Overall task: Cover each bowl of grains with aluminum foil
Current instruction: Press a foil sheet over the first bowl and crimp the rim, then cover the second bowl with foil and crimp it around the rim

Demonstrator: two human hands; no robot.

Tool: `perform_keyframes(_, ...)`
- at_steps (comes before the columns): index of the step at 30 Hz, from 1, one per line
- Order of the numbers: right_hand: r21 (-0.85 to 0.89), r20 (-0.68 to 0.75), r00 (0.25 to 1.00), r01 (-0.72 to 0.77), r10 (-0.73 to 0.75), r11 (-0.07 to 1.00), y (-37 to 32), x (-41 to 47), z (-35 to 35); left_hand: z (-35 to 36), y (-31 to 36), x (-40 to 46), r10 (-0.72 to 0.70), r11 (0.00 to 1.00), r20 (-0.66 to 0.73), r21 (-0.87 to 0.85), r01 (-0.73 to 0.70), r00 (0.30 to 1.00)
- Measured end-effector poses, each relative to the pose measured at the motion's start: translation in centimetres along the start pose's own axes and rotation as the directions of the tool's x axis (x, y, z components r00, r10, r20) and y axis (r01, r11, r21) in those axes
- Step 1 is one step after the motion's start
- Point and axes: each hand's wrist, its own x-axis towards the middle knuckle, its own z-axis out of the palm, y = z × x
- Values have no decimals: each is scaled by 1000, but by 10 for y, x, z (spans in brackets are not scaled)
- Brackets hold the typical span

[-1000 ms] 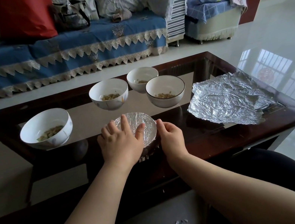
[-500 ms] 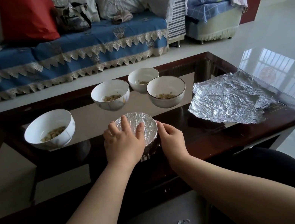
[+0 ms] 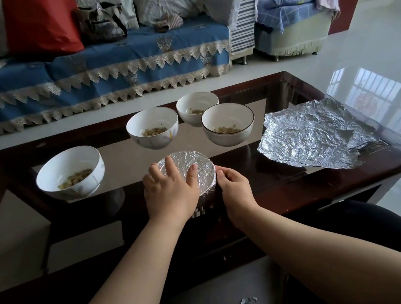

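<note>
A foil-covered bowl [image 3: 197, 163] stands at the near edge of the glass table. My left hand [image 3: 170, 192] lies flat on its top, fingers spread over the foil. My right hand [image 3: 235, 190] presses the foil against the bowl's right side with curled fingers. Several uncovered white bowls hold grains: one at the left [image 3: 70, 172], one in the middle [image 3: 153, 128], one behind [image 3: 197, 106], and a dark-rimmed one [image 3: 228, 123]. Loose crumpled foil sheets [image 3: 312, 137] lie on the table to the right.
The dark wooden frame of the table [image 3: 333, 182] borders the glass top. A sofa with a blue cover [image 3: 89, 72] runs along the far side. Small foil scraps [image 3: 247, 301] lie on the floor between my legs.
The view has shifted slightly. My right hand's fingers have moved a little along the bowl's right side; my left hand stays flat on the foil top.
</note>
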Motion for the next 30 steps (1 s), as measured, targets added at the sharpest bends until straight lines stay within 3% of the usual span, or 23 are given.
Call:
perform_keyframes(4, 79, -38, 999, 2, 1, 997, 0, 4, -2, -4, 0, 0, -16, 994, 33, -106, 20, 999)
perform_keyframes(7, -13, -77, 997, 21, -22, 1000, 11, 0, -2, -5, 4, -1, -23, 988, 58, -149, 32, 998)
perform_keyframes(12, -66, 101, 992, -75, 82, 995, 28, -5, 10, -2, 8, -2, -20, 993, 55, -119, 26, 998)
perform_keyframes(16, -89, 111, 992, -49, 58, 995, 10, -14, 15, -2, 6, -3, -24, 990, 75, -134, 34, 997)
perform_keyframes(21, -115, 69, 972, -214, 223, 970, -7, 3, 1, -3, -7, 19, -34, 937, 96, -342, 65, 995)
perform_keyframes(23, -135, 150, 917, -350, 369, 927, -25, 12, -10, -7, -16, 27, -70, 853, 142, -504, 133, 987)
perform_keyframes(27, -319, 312, 777, -456, 547, 831, -53, 30, -28, -12, -34, 33, -130, 546, 309, -771, 328, 942)
perform_keyframes(30, -324, 320, 764, -467, 560, 822, -51, 35, -28, -20, -53, 45, -292, 54, 522, -828, 559, 801)
